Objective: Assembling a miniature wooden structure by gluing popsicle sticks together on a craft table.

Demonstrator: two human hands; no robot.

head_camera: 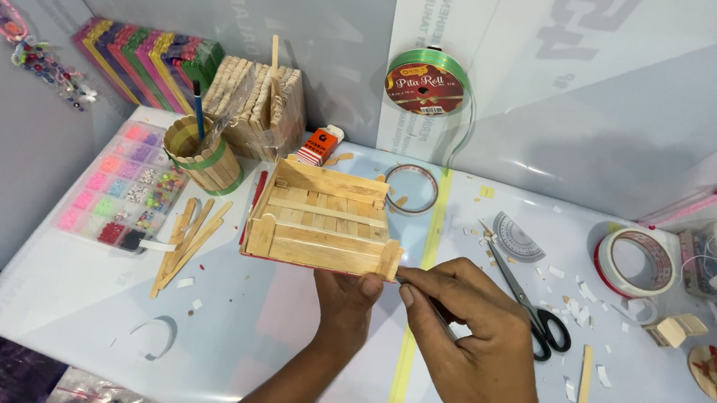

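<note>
While both hands meet at the tray's near right corner, the scene from the head view reads as follows.

Left hand: left hand (349,299) comes up from below; its grip is closed on the near edge of the tray (320,218), thumb on top.
Right hand: right hand (473,321) has its grip pinched narrow on a thin tool (436,304), whose tip touches the tray's corner post.
Tray: made of flat wooden sticks, shallow, tilted toward the camera, held just above the worktop (280,332) near its middle.
Left of tray: loose sticks (187,243) lie on the worktop; beyond them a clear bead box (121,187) and a stick-built cup (202,157) holding a brush.
Behind tray: a stack of sticks (259,104), a small orange bottle (320,146), a tape ring (411,189), and a green ribbon spool (426,83) on the wall.
Right of hands: scissors (530,296) lie open-handled near the wrist, beside a small protractor (519,238); farther right a tape roll (635,262).
Scraps: white paper bits are scattered about the scissors.
</note>
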